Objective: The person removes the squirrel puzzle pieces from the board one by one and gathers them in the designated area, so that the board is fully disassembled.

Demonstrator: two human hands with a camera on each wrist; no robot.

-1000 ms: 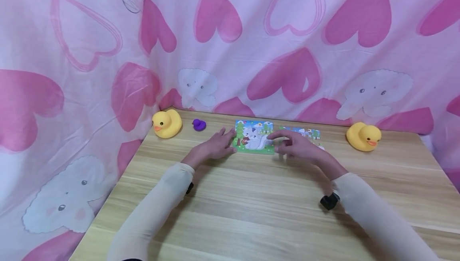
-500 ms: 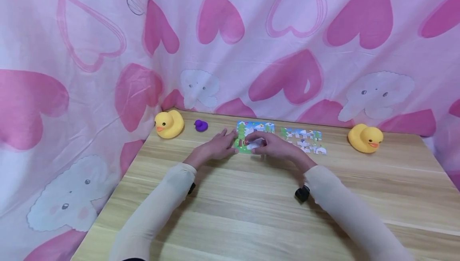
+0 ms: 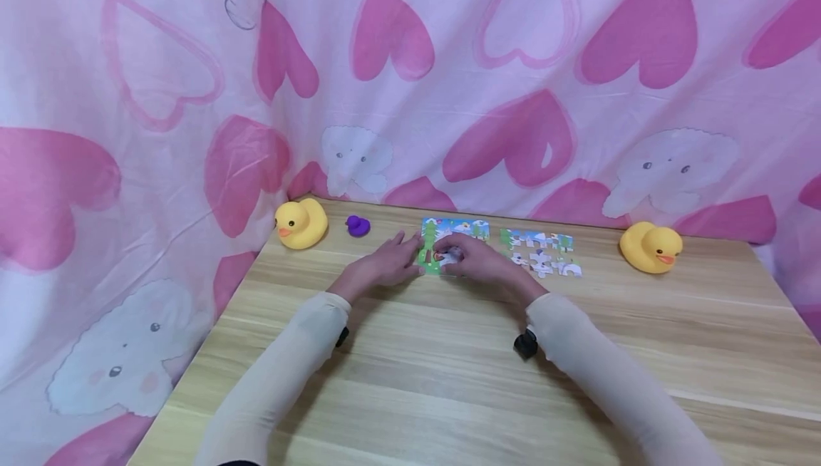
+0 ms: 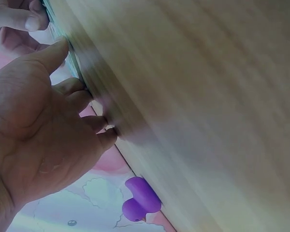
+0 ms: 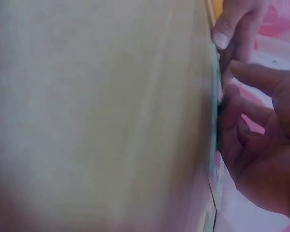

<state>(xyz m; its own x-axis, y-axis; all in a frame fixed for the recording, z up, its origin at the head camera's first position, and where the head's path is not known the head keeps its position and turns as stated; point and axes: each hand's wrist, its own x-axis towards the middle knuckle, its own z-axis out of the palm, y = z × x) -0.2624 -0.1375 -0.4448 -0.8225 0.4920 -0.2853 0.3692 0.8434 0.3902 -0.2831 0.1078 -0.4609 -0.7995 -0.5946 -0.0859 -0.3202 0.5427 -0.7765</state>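
A picture puzzle (image 3: 428, 261), with green ground, trees and blue sky, lies flat near the table's back edge. My left hand (image 3: 388, 261) rests at its left side, fingers spread, thumb and fingertips touching the edge. Over the picture's middle is my right hand (image 3: 477, 258), its bent fingertips down at the surface. In the right wrist view my right hand (image 5: 268, 140) has its thumb apart from the fingers; no piece shows between them. It covers much of the picture. Loose jigsaw pieces (image 3: 541, 261) lie in rows just right of the puzzle.
On the wooden table (image 3: 410, 380) a large yellow duck (image 3: 301, 224) stands at the back left, beside a small purple duck (image 3: 358, 226). Another yellow duck (image 3: 651, 247) is at the back right. A pink heart-patterned curtain (image 3: 410, 95) hangs behind and to the left.
My right hand has moved left from the puzzle's right edge to over its middle and down, uncovering the loose pieces. My left hand stays in place.
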